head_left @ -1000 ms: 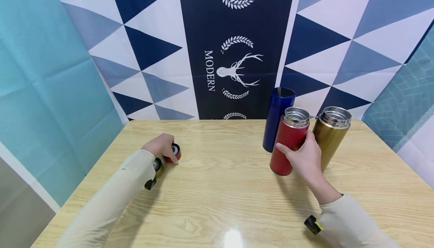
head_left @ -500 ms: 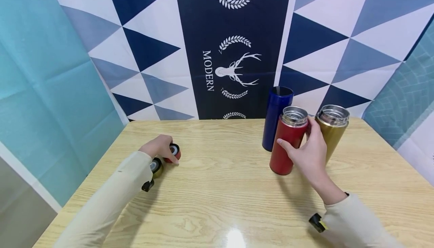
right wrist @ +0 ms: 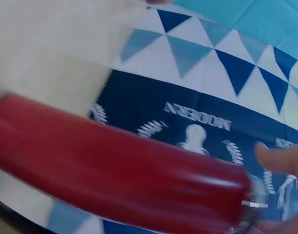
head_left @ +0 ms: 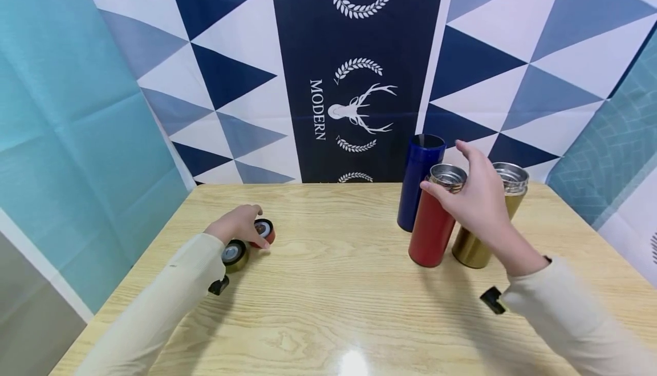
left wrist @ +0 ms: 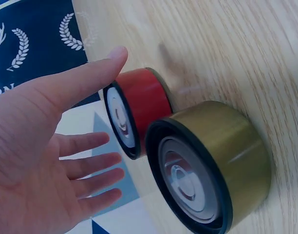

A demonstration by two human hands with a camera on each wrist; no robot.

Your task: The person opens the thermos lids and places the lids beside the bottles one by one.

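Observation:
A red bottle stands upright on the table, its steel mouth uncapped. My right hand is level with its top, thumb and fingers spread apart around the mouth and gripping nothing. In the right wrist view the red body is blurred, with the thumb off its neck. A gold bottle, also uncapped, stands partly hidden behind that hand. My left hand hovers loosely at a red lid; in the left wrist view its fingers are relaxed, thumb tip by the lid's rim. Beside it lies a gold lid.
A blue bottle stands behind the red one, near the back edge. The wooden table stretches between the lids at left and the bottles at right. A patterned cloth hangs behind it.
My right hand has let go of the red bottle and risen to its mouth. The bottles stay put. My left hand has drawn slightly back, its fingers loosening from the red lid.

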